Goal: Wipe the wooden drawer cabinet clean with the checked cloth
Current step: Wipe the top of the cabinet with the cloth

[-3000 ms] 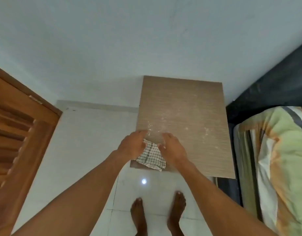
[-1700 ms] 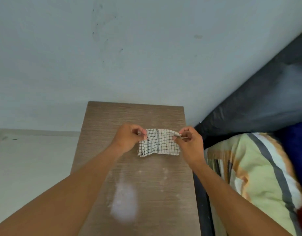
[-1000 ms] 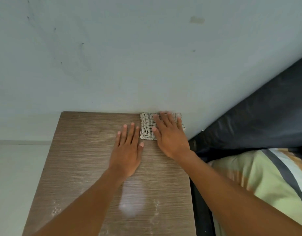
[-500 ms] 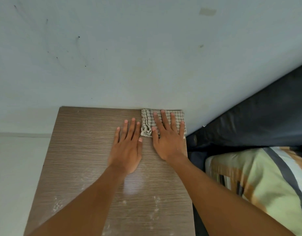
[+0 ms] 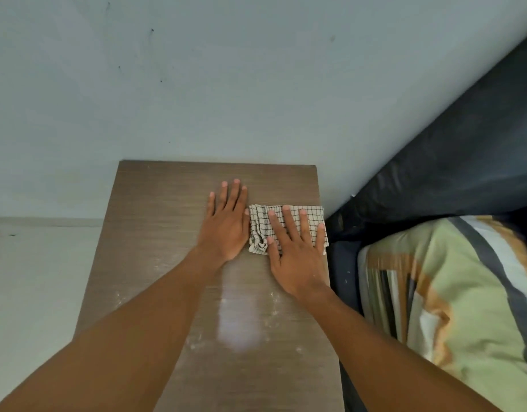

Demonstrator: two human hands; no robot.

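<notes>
Obs: right hand flat, fingers straight, pressed checked cloth onto cabinet top at its right edge; left hand flat on bare wood just beside; pale smear showed nearer the front; judged early, most unwiped.

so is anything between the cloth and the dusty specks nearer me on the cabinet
Nothing visible does: the right hand presses the black-and-white checked cloth flat, and only bare brown wood-grain cabinet top lies toward the whitish dust specks. The left hand lies beside the cloth.
</notes>
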